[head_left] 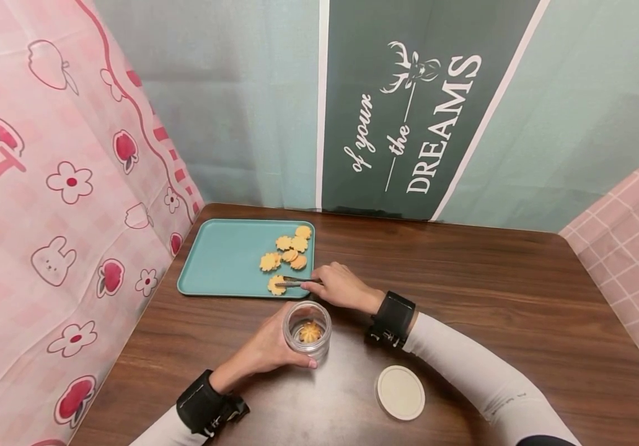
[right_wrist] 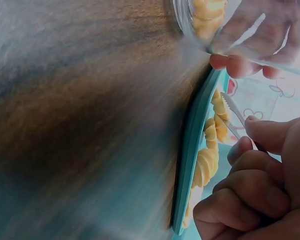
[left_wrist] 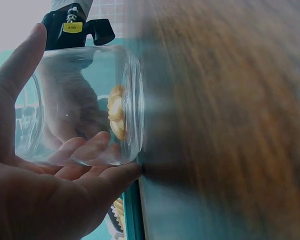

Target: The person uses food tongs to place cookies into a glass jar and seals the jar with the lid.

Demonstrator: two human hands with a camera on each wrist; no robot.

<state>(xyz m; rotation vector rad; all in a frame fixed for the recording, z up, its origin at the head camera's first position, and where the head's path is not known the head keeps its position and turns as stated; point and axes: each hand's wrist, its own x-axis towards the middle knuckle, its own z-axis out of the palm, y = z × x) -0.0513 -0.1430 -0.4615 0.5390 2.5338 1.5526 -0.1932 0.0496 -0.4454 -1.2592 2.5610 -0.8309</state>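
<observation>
Nearest the camera, at about 5 o'clock on the wooden table, a round white lid lies flat, well apart from the jar it seems to belong to. The left hand wraps its fingers round the clear glass jar, which stands upright near the table's centre with one flower-shaped cookie already at its bottom. Just beyond it, at about 12 o'clock from the jar, the right hand pinches a pair of metal tongs — their tips are on or right beside the nearest cookie on the tray, though whether they have closed on it cannot be told. Judging from this, the step in hand is picking up the next cookie; the next move likely calls for a light squeeze so the biscuit does not crack, then a short lift over the tray's rim to the jar's mouth. The teal tray sits at 11 o'clock, with the other cookies clustered at its right end. Farther back — pink patterned cloth on both sides and a green banner reading "DREAMS" close off the room.
</observation>
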